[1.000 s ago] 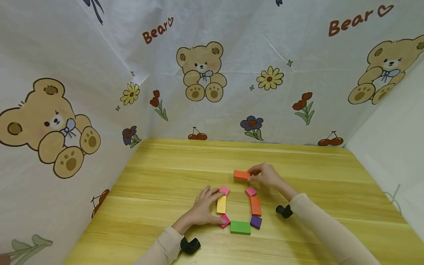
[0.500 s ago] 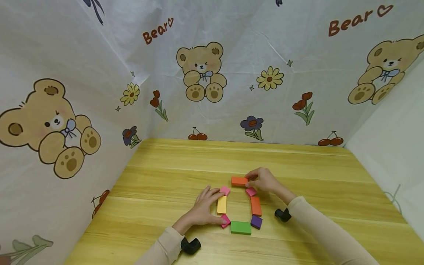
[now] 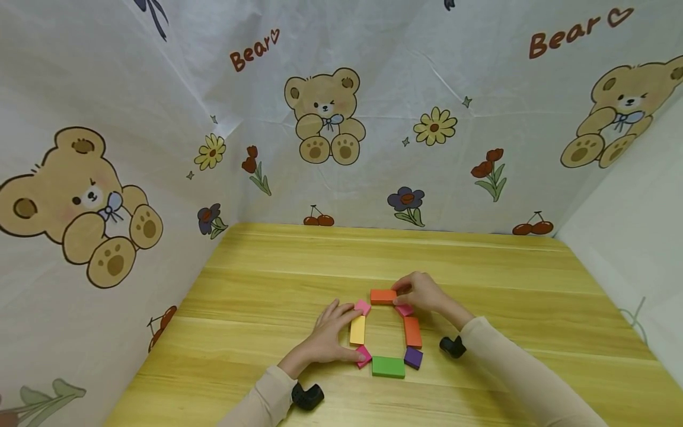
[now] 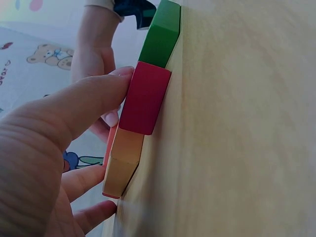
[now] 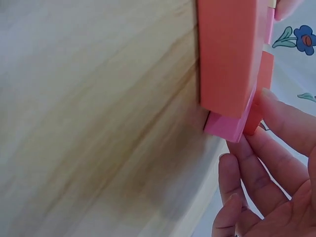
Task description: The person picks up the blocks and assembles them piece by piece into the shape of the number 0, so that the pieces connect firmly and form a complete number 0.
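Observation:
In the head view, coloured wooden blocks form a ring on the table. My right hand (image 3: 423,292) pinches the right end of an orange block (image 3: 382,297) at the ring's far side, close over a pink block (image 3: 404,310). My left hand (image 3: 323,339) lies along the left side, fingers extended. Its thumb touches the near pink block (image 4: 145,98); its fingertips reach the far pink block (image 3: 363,306), beside the yellow block (image 3: 357,330). A green block (image 3: 388,366), a purple block (image 3: 413,357) and a second orange block (image 5: 232,54) make up the near and right sides.
The wood-grain table (image 3: 256,279) meets a white cloth (image 3: 373,178) printed with bears at its back and left. Black wrist devices (image 3: 308,396) sit by both sleeves, the right device (image 3: 453,347) just right of the ring.
My right hand has brought the orange block nearer and slightly left, from beyond the ring to its far side between the two pink blocks. The left hand has stayed still.

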Motion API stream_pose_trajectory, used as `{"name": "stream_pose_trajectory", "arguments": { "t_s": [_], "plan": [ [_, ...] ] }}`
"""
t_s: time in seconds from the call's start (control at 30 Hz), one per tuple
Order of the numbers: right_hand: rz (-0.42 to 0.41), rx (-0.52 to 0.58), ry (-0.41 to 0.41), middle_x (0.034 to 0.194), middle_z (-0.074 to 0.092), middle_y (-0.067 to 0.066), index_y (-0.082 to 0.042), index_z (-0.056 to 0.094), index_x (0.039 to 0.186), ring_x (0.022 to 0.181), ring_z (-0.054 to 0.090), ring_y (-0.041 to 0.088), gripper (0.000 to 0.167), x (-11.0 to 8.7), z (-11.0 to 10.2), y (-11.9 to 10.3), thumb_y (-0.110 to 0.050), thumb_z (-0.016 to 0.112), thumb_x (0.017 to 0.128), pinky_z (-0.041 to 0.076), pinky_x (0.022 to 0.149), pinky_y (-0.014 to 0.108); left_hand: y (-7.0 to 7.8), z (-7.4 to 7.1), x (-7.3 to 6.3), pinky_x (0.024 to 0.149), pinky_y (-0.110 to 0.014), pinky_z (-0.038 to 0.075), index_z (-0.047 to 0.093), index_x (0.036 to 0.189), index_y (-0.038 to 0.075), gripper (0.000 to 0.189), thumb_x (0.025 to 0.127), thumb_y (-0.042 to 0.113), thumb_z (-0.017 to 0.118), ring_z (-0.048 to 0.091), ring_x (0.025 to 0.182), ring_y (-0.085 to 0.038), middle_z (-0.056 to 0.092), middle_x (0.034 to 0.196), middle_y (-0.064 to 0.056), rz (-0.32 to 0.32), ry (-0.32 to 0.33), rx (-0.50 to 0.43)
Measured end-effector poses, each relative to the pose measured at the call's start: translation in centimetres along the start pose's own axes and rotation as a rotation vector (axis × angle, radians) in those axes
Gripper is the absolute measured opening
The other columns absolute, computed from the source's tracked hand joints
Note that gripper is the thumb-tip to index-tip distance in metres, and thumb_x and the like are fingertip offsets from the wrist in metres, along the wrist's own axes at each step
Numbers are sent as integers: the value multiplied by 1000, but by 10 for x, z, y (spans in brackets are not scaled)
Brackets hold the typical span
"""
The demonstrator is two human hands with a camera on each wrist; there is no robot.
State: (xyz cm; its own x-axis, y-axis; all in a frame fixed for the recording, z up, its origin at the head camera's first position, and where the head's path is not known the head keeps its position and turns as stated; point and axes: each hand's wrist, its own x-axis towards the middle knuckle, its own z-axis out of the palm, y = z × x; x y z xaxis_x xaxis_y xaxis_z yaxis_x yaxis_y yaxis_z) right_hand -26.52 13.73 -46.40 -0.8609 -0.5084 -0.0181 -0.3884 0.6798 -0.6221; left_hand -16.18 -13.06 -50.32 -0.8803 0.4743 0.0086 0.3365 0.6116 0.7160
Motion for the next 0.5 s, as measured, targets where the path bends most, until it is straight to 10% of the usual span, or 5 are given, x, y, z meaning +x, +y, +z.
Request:
{"name": "stream_pose_trajectory", "arguments": {
  "t_s": [0.5],
  "plan": [
    [26, 6, -66, 91, 72, 5, -4, 74, 97, 84, 65, 16, 21, 4, 1, -5, -10, 80, 78, 55, 77, 35, 0, 0, 0, 114, -68, 8, 44, 148, 17, 90, 71, 43, 84, 5, 150, -40, 33, 157, -8, -6, 1, -1]
  ]
}}
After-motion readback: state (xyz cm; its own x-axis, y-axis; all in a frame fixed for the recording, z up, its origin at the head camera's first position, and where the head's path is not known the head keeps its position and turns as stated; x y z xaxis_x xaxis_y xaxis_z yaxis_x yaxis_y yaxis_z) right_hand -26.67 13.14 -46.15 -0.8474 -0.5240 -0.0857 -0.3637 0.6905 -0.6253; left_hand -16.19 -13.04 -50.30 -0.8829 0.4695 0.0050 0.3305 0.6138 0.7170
